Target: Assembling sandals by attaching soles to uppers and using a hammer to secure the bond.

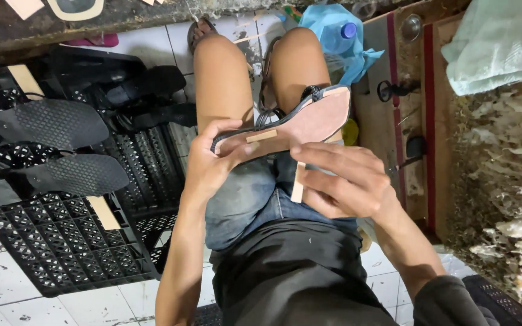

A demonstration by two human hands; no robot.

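Sandal [297, 124] is what we see over the bare knees, sole side up, its pinkish-brown underside facing the camera and black straps hanging beneath. Our left hand [209, 158] curls around the near end, thumb pressed on a small tan strip stuck across the sole. Our right hand [339, 181] bends at the wrist, fingers closed on a thin wooden stick [298, 182] (held upright, just under the sole). Black sandals [49, 148] lie on a black plastic crate [61, 241] to the left.

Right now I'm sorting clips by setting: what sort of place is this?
Probably a small shoemaking workshop: an unfinished sandal in the left hand, finished black sandals on a black crate, a glue-crusted bench.
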